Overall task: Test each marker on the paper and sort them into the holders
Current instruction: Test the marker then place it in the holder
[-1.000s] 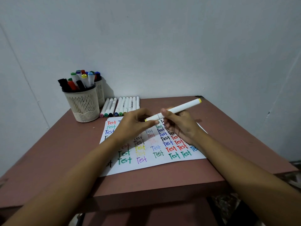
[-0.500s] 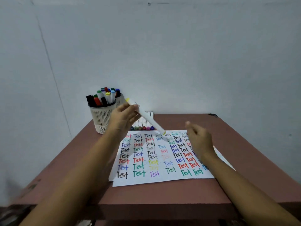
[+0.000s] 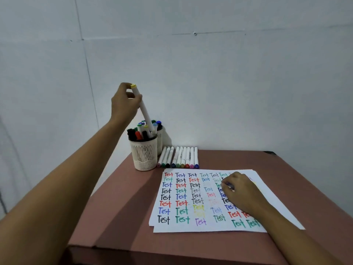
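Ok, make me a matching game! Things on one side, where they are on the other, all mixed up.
Things:
1. yellow-capped marker
2. row of markers
3. paper
4. front holder

Places:
A. under the right hand
B. standing upright, full of markers
C. pinched in the left hand, up in the air
D. lying flat on the table, behind the paper

Pairs: 1-C, 2-D, 3-A, 4-B.

Reddish-brown flat table [image 3: 118, 217] carries 2 cream mesh plastic holders [image 3: 144, 155] back-left, row of white-barrelled colour-capped markers [image 3: 181, 157] beside them, & white paper sheets [image 3: 208, 227] w/ coloured "Test" words.
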`<state>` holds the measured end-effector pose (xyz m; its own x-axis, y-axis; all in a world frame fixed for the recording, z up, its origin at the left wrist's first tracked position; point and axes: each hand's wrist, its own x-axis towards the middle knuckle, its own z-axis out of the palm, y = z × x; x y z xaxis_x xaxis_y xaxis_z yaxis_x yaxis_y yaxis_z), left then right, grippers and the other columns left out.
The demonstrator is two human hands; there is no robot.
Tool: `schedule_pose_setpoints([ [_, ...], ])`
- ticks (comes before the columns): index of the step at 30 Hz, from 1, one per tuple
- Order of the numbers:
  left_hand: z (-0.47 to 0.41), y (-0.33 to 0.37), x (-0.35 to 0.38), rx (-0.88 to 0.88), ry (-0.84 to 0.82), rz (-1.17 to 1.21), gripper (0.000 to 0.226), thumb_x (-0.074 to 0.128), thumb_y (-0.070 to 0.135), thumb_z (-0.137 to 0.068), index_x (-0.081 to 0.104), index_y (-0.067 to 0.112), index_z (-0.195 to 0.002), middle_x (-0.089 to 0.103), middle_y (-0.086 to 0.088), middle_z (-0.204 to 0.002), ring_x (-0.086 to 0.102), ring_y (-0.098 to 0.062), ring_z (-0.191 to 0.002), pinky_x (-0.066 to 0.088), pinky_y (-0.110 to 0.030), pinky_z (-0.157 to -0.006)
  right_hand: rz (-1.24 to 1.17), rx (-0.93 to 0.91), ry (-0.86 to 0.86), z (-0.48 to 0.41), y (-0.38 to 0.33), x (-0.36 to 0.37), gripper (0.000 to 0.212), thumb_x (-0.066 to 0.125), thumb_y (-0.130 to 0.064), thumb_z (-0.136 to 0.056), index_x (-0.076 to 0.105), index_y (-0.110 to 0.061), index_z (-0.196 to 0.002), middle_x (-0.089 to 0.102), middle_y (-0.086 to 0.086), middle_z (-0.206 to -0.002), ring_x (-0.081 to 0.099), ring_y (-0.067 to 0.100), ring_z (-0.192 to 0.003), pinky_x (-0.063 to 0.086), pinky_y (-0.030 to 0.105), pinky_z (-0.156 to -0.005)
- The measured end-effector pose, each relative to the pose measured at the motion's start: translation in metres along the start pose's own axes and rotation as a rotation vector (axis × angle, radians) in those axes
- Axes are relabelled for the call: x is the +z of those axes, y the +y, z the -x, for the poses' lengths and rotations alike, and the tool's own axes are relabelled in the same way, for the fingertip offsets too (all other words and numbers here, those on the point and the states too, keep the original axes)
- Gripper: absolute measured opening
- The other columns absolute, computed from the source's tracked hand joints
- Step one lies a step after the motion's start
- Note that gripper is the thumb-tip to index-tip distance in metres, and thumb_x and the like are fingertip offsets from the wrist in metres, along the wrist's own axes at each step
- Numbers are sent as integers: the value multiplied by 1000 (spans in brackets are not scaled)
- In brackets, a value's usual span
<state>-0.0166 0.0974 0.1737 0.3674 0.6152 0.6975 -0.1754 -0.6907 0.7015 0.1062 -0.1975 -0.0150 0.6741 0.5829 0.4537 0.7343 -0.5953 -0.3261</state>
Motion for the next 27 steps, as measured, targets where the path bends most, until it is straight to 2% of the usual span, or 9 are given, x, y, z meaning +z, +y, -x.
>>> schedule_pose_setpoints([
  [3, -6, -5, 0, 67, 7, -147, 29, 55, 12, -91, 47, 7, -118, 56, -6, -98, 58, -21, -84, 49, -25, -60, -2, -4, -1, -1, -2, -1, 28, 49, -30, -96, 66, -18, -115, 60, -2, -118, 50, 12, -108, 38, 19, -85],
  [5, -6, -12, 4, 74, -33, -205, 30, 55, 12, -91, 46, 4, -119, 56, -8, -99, 58, -23, -82, 47, -27, -63, -2, -6, -4, -1, -2, -1, 28, 49, -29, -96, 66, -18, -114, 60, -1, -117, 51, 13, -108, 39, 21, -86],
  [9, 1, -30, 13, 54, -115, -355, 36, 55, 14, -91, 39, 8, -122, 61, -13, -94, 60, -29, -79, 54, -40, -69, -6, -6, 3, -1, -2, -1, 26, 50, -28, -95, 67, -17, -112, 61, -1, -115, 51, 14, -106, 37, 19, -82],
  [11, 6, -38, 16, 81, -155, -469, 32, 54, 15, -91, 38, 8, -118, 62, -18, -93, 61, -34, -77, 54, -45, -69, -10, -8, 4, -1, -2, -1, 25, 50, -27, -95, 67, -17, -110, 61, 0, -114, 51, 13, -105, 35, 19, -80],
  [14, 11, -49, 21, 187, -226, -685, 24, 48, 18, -94, 49, 4, -114, 63, -17, -104, 58, -36, -91, 50, -44, -76, -10, -9, 1, -1, -2, -1, 25, 50, -27, -95, 67, -17, -110, 61, -1, -113, 51, 13, -105, 35, 19, -80],
  [18, 14, -62, 24, 299, -278, -913, 34, 39, 25, -97, 63, 4, -107, 59, -14, -119, 50, -34, -107, 41, -44, -86, -4, -14, 5, -1, -2, -1, 24, 50, -26, -95, 68, -17, -109, 61, 0, -112, 51, 13, -105, 34, 19, -78],
  [21, 18, -64, 25, 271, -299, -926, 35, 40, 28, -97, 61, 6, -114, 54, -14, -125, 47, -34, -114, 38, -46, -92, 2, -17, 5, -1, -1, -1, 25, 50, -27, -96, 68, -17, -110, 61, 0, -112, 51, 14, -105, 34, 19, -78],
  [23, 23, -60, 28, 332, -239, -858, 34, 45, 24, -95, 60, 5, -118, 53, -18, -126, 47, -37, -115, 39, -48, -92, 9, -16, 2, -2, -1, -2, 25, 49, -27, -96, 68, -17, -110, 61, 0, -113, 51, 14, -105, 34, 19, -78],
  [27, 54, -45, 42, 496, -133, -627, 36, 44, 22, -87, 64, 0, -108, 60, -22, -110, 56, -40, -99, 47, -47, -80, 10, -19, 10, -3, -4, -2, 25, 50, -25, -95, 67, -16, -110, 61, 1, -113, 52, 15, -104, 37, 20, -79],
])
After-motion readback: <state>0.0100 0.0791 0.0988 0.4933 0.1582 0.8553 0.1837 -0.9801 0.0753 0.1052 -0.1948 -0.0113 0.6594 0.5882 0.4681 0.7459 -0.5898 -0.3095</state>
